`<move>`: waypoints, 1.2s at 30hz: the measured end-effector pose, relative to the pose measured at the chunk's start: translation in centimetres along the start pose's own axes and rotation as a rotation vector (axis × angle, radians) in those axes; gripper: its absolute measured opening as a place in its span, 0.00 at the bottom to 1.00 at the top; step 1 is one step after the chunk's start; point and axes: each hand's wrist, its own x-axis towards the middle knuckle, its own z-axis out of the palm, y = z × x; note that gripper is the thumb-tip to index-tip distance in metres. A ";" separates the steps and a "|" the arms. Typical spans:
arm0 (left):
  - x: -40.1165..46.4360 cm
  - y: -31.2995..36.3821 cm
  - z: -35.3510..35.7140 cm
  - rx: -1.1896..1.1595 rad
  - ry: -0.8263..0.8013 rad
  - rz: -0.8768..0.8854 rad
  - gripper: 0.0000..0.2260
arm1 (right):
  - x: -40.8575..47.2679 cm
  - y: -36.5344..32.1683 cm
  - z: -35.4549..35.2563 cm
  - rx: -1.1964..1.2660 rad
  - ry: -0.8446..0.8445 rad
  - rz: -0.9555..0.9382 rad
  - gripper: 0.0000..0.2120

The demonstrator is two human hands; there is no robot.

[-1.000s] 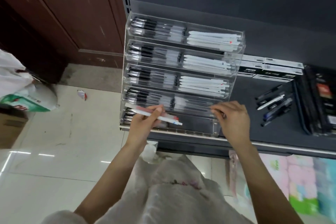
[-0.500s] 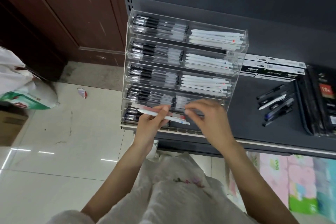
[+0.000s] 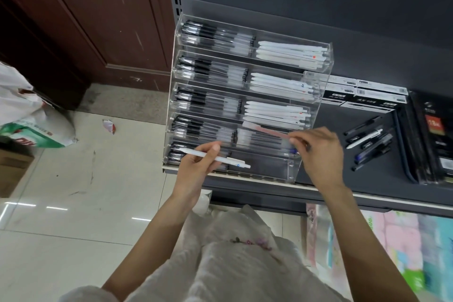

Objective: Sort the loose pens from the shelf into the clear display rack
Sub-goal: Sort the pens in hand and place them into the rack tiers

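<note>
The clear display rack (image 3: 327, 64) stands on the dark shelf (image 3: 331, 130), its tiers stacked with black pens on the left and white pens on the right. My left hand (image 3: 196, 167) grips a white pen (image 3: 230, 160) in front of the lowest tier. My right hand (image 3: 318, 152) pinches one end of a pink pen (image 3: 267, 130), which lies slanted against the right half of the fourth tier. Several loose pens (image 3: 367, 141), dark ones and a white one, lie on the shelf to the right of the rack.
Boxed pen packs (image 3: 367, 95) sit behind the loose pens, and black packaged goods (image 3: 434, 140) lie at the far right. A white sack (image 3: 29, 117) rests on the tiled floor at left, beside a brown wooden door (image 3: 85, 19).
My right hand took the pink pen from my left hand and carried it up and right to the fourth tier. My left hand still holds the white pen.
</note>
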 end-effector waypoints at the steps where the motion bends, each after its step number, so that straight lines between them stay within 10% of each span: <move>1: 0.0 0.0 -0.1 -0.004 0.001 0.002 0.13 | 0.1 0.2 0.4 -0.052 -0.005 -0.054 0.04; 22: -0.1 -0.2 -0.5 -0.020 0.006 -0.025 0.08 | 0.6 0.5 2.1 -0.432 -0.321 -0.148 0.12; 36: -0.7 -0.7 0.8 0.015 0.030 -0.005 0.05 | -1.8 -6.9 -0.4 0.417 -0.416 -0.023 0.10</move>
